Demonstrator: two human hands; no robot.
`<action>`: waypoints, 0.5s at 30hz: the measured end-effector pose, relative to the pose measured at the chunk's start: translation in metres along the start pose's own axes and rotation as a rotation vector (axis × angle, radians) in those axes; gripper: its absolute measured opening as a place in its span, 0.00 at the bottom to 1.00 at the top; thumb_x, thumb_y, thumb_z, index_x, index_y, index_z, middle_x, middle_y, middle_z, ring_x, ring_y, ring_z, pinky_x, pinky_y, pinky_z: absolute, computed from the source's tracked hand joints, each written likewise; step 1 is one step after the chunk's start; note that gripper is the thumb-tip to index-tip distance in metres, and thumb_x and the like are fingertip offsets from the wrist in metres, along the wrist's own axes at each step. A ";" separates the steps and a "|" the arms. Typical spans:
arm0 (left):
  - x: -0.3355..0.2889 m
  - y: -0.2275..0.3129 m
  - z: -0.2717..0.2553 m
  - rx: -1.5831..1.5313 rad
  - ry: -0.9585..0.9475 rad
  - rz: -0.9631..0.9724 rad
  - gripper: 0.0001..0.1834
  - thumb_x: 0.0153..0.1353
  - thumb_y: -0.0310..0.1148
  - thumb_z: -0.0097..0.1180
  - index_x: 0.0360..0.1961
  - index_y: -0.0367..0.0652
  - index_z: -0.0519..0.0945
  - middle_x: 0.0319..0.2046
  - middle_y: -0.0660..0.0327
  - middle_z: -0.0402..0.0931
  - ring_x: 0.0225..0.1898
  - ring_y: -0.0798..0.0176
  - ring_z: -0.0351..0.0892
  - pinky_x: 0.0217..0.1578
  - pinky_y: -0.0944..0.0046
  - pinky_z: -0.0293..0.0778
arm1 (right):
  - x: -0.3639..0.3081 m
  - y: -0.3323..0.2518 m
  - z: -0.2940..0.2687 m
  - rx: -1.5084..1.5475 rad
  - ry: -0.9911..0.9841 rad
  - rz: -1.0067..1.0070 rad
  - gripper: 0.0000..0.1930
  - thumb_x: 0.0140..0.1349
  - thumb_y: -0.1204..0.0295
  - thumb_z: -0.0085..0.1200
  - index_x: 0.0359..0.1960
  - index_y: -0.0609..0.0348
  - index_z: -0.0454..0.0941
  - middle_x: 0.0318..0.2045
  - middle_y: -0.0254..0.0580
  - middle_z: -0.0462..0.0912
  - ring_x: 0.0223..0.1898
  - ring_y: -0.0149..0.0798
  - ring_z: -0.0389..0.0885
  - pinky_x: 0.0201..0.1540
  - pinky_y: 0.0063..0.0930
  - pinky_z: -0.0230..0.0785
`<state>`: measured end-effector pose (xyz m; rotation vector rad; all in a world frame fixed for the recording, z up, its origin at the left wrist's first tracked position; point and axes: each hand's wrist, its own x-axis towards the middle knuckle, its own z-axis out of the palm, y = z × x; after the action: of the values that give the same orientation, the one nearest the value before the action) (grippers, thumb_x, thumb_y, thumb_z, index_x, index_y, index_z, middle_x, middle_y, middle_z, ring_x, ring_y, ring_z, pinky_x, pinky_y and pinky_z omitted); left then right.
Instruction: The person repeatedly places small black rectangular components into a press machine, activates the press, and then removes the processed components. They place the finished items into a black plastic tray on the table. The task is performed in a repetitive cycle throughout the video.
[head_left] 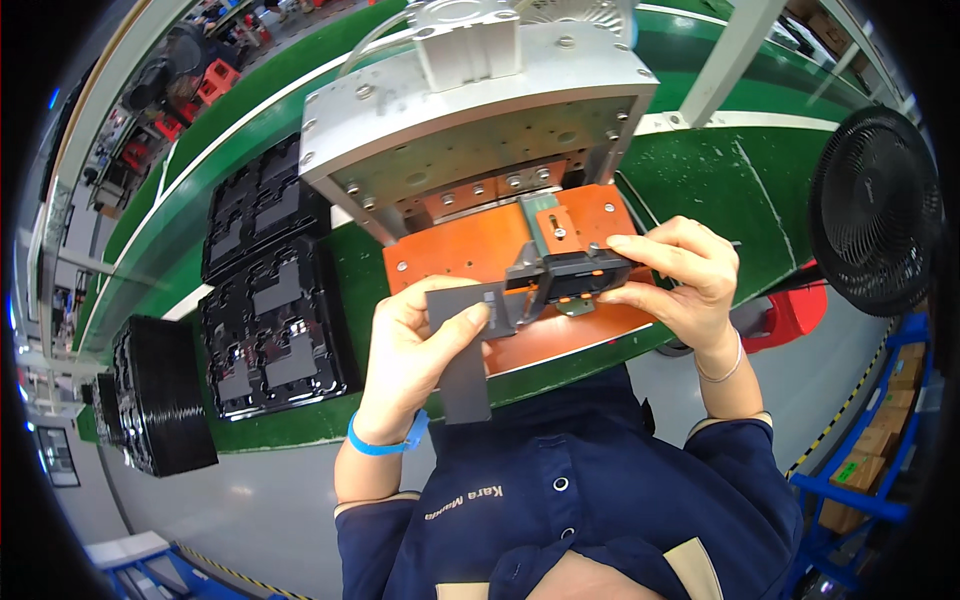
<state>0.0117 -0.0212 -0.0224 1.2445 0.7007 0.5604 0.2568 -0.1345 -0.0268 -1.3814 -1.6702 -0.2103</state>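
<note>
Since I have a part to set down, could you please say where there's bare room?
Bare green bench lies between metal press and black fan, and narrowly between press and black trays. Crowded: the tray end and orange base near left hand and right hand.

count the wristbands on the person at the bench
2: a blue wristband by the left hand, and a thin pale wristband by the right hand. Both wrists show, so none seems hidden there.
</note>
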 end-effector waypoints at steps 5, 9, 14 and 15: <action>-0.023 0.019 -0.018 0.090 0.065 0.133 0.11 0.62 0.26 0.61 0.44 0.35 0.80 0.30 0.65 0.81 0.28 0.76 0.79 0.30 0.73 0.76 | -0.008 -0.005 -0.018 0.033 -0.007 0.117 0.25 0.37 0.69 0.73 0.42 0.62 0.85 0.27 0.40 0.81 0.27 0.34 0.77 0.31 0.25 0.69; -0.046 0.055 -0.096 1.174 0.614 0.624 0.11 0.56 0.28 0.63 0.41 0.40 0.85 0.31 0.57 0.83 0.31 0.59 0.77 0.36 0.64 0.73 | -0.059 0.046 -0.063 0.128 0.328 0.313 0.24 0.53 0.81 0.61 0.55 0.67 0.77 0.37 0.33 0.79 0.37 0.25 0.74 0.41 0.17 0.64; -0.044 0.034 -0.242 1.635 0.989 0.507 0.10 0.61 0.32 0.57 0.42 0.43 0.84 0.38 0.56 0.83 0.37 0.49 0.83 0.39 0.59 0.77 | -0.111 0.152 -0.096 0.091 0.298 0.670 0.22 0.63 0.78 0.58 0.59 0.68 0.73 0.36 0.27 0.76 0.34 0.19 0.69 0.37 0.11 0.60; -0.041 0.024 -0.263 1.712 0.961 0.444 0.12 0.63 0.33 0.55 0.45 0.43 0.83 0.41 0.56 0.82 0.40 0.51 0.82 0.40 0.58 0.78 | -0.126 0.177 -0.098 0.071 0.280 0.706 0.22 0.62 0.77 0.59 0.59 0.69 0.73 0.36 0.27 0.76 0.34 0.19 0.69 0.36 0.11 0.60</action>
<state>-0.2110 0.1254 -0.0352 2.7925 1.9356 0.9695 0.4501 -0.2207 -0.1358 -1.7074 -0.8835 0.0640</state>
